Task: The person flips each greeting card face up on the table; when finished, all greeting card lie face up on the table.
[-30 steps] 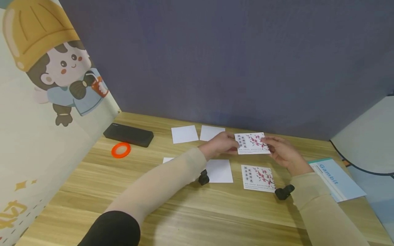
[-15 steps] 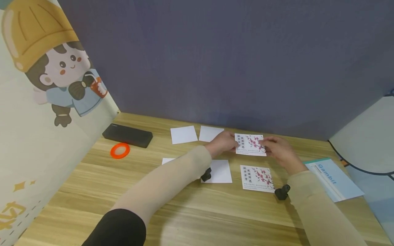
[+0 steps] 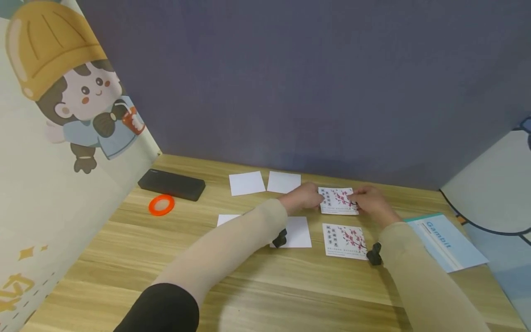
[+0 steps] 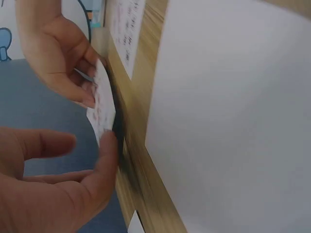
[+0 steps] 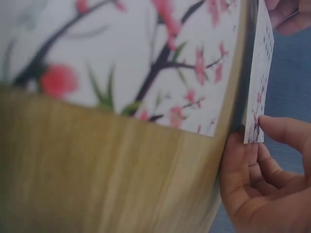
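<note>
A white card [image 3: 333,208] printed with a pink blossom branch and Chinese characters lies between both hands at the back right of the table, tilted close over the wood. My right hand [image 3: 369,203] pinches its right end, thumb on the printed face and fingers beneath, as the right wrist view shows. At the left end is my left hand [image 3: 306,197]. In the left wrist view its index finger touches the edge of the card [image 4: 103,99], while the thumb [image 4: 56,144] stands apart from it. A matching blossom card [image 3: 345,241] lies flat just in front.
Several blank white cards [image 3: 246,183] lie in two rows to the left, one partly hidden by my left sleeve. Farther left are a black case [image 3: 172,184] and an orange ring [image 3: 162,204]. A blue "Gambit" packet [image 3: 450,244] lies right. A grey partition [image 3: 290,92] closes the back.
Both hands have lowered the blossom card towards the table and slightly nearer. The left thumb now stands off the card. The other cards lie as before.
</note>
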`<action>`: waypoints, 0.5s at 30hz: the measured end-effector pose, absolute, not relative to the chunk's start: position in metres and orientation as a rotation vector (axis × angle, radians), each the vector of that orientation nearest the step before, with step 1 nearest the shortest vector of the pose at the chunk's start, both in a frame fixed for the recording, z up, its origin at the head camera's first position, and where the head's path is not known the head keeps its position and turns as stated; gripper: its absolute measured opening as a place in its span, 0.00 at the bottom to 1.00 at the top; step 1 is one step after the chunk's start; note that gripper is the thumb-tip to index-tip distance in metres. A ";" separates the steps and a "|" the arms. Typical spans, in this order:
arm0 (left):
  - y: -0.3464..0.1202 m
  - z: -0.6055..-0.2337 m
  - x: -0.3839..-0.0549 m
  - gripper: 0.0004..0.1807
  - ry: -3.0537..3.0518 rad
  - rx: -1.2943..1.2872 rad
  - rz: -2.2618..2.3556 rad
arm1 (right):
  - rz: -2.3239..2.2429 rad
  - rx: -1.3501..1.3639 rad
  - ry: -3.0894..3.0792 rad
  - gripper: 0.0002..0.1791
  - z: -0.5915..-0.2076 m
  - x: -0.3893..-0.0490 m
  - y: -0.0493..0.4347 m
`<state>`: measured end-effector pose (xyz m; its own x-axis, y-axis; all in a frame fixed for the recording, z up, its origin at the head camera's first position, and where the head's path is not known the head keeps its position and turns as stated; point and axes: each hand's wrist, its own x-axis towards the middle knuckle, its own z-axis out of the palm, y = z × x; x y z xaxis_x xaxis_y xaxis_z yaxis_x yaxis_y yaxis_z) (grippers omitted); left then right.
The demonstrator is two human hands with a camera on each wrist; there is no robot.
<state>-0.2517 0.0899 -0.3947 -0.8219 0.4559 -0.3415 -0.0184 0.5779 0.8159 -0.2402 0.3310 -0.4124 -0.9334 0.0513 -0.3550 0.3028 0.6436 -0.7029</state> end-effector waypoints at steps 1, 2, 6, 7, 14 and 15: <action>0.091 -0.395 -0.252 0.15 2.275 0.337 1.197 | -1.164 0.284 2.566 0.30 -0.414 -0.242 0.331; 0.091 -0.396 -0.252 0.17 2.270 0.325 1.205 | -1.151 0.283 2.570 0.30 -0.414 -0.243 0.330; 0.093 -0.399 -0.253 0.17 2.223 0.265 1.291 | -1.141 0.290 2.576 0.30 -0.414 -0.248 0.327; 0.093 -0.400 -0.253 0.16 2.210 0.252 1.314 | -1.144 0.292 2.574 0.30 -0.414 -0.249 0.327; 0.090 -0.403 -0.255 0.35 2.034 0.207 1.434 | -1.177 0.330 2.531 0.29 -0.413 -0.254 0.327; 0.090 -0.403 -0.255 0.36 2.019 0.207 1.437 | -1.171 0.341 2.532 0.29 -0.413 -0.254 0.327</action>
